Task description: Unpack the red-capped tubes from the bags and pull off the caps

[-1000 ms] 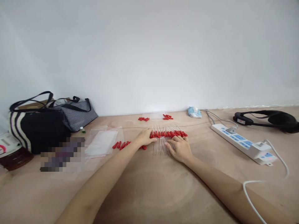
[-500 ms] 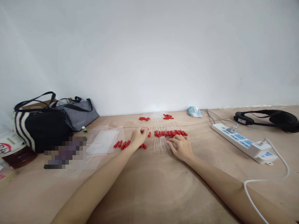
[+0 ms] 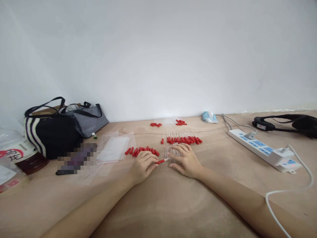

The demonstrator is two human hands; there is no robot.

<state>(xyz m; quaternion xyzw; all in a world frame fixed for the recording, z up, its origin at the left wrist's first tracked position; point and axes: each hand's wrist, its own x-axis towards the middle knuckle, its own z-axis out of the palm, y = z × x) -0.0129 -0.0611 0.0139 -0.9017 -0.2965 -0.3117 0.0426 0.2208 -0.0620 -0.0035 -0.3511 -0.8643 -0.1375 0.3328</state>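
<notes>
My left hand (image 3: 143, 167) is closed with a red rubber bulb (image 3: 160, 161) at its fingertips. A thin clear glass tube (image 3: 167, 159) runs rightward from the bulb's end to my right hand (image 3: 188, 161). The tube's far end lies between my right thumb and forefinger, partly hidden. Under and beside that hand lie loose clear tubes (image 3: 168, 150). Just behind, a row of droppers with red bulbs (image 3: 184, 140) points its tubes toward the wall; one dropper (image 3: 162, 141) lies slightly apart at the left. Loose red bulbs (image 3: 132, 152) are heaped beyond my left hand.
More red bulbs (image 3: 156, 125) and droppers (image 3: 181, 122) lie near the wall. At left are clear plastic bags (image 3: 111, 150), a black bag (image 3: 56, 135), a striped bag (image 3: 90, 120) and a bottle (image 3: 29, 158). A power strip (image 3: 257, 145), crumpled blue packet (image 3: 209, 117) and black headset (image 3: 262, 125) occupy the right.
My left hand has come nearer from the back of the loose bulbs, now with a bulb meeting a tube. My right hand has drawn back from the dropper row. The view has shifted slightly.
</notes>
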